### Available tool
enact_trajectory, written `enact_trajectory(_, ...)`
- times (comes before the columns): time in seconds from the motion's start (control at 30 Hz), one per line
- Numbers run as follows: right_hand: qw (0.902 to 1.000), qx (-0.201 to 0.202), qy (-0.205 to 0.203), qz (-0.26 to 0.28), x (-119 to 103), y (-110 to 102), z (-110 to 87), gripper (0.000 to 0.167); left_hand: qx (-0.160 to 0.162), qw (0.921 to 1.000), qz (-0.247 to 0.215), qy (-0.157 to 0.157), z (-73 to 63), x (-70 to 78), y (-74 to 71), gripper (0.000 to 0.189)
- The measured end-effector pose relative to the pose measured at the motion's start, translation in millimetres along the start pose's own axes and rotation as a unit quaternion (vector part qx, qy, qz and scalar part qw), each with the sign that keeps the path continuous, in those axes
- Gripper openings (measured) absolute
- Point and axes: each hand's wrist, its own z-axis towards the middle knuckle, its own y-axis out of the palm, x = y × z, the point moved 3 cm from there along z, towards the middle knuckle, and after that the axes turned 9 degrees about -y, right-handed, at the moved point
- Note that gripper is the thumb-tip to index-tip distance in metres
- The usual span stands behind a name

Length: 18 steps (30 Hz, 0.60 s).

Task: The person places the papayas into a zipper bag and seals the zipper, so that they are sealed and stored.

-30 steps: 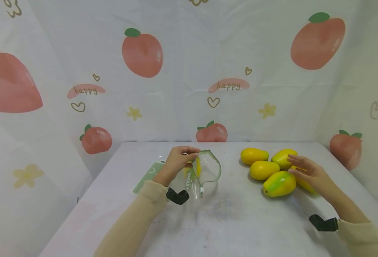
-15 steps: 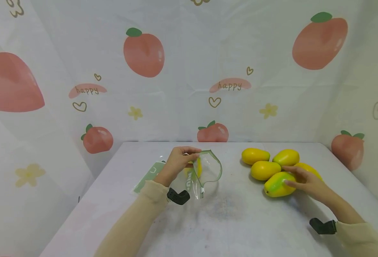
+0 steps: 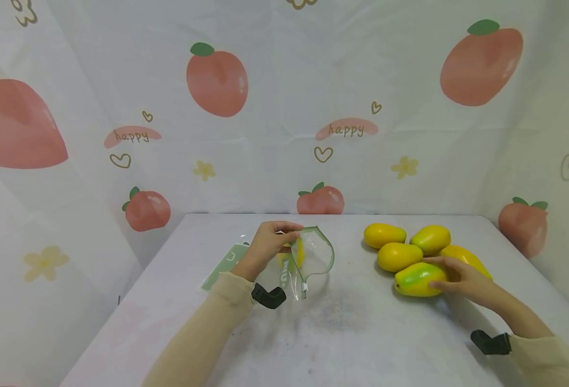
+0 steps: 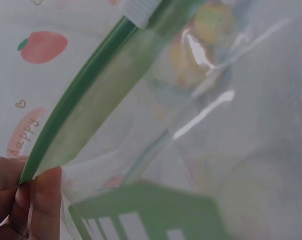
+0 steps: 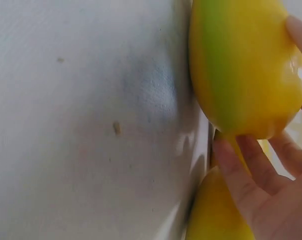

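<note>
My left hand (image 3: 271,243) pinches the green-edged rim of a clear zip bag (image 3: 317,252), whose mouth gapes toward the right. A yellow fruit (image 3: 300,253) shows through the plastic. In the left wrist view the thumb and fingers (image 4: 45,200) hold the green rim, with a white slider (image 4: 141,11) farther along it. At the right, my right hand (image 3: 468,279) grips the near end of a yellow mango with a green stripe (image 3: 415,280). The right wrist view shows fingertips and thumb around the end of this mango (image 5: 246,65), which sits low at the table.
Several more yellow mangoes (image 3: 399,257) lie grouped behind the gripped one, one of them (image 3: 465,259) beside the right hand. A flat green-and-clear packet (image 3: 223,266) lies left of the left hand. A fruit-print cloth (image 3: 265,161) hangs behind the white table (image 3: 342,344).
My right hand has come down from above the fruits and taken hold of the green-striped mango, which has turned slightly. The left hand and bag stay in place.
</note>
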Motion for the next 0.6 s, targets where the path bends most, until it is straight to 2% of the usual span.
enact_trajectory(0.37, 0.9992, -0.032, -0.025, 0.002, 2.5, 2.2, -1.8, 0.054, -0.003, 1.0000, 0.000, -0.009, 2.3, -2.7, -0.5, 0.025)
enact_trajectory(0.6, 0.9992, -0.029, -0.026, -0.007, 2.4, 0.3, -2.5, 0.054, -0.007, 0.9999, 0.002, -0.008, 2.3, -1.7, -0.5, 0.025)
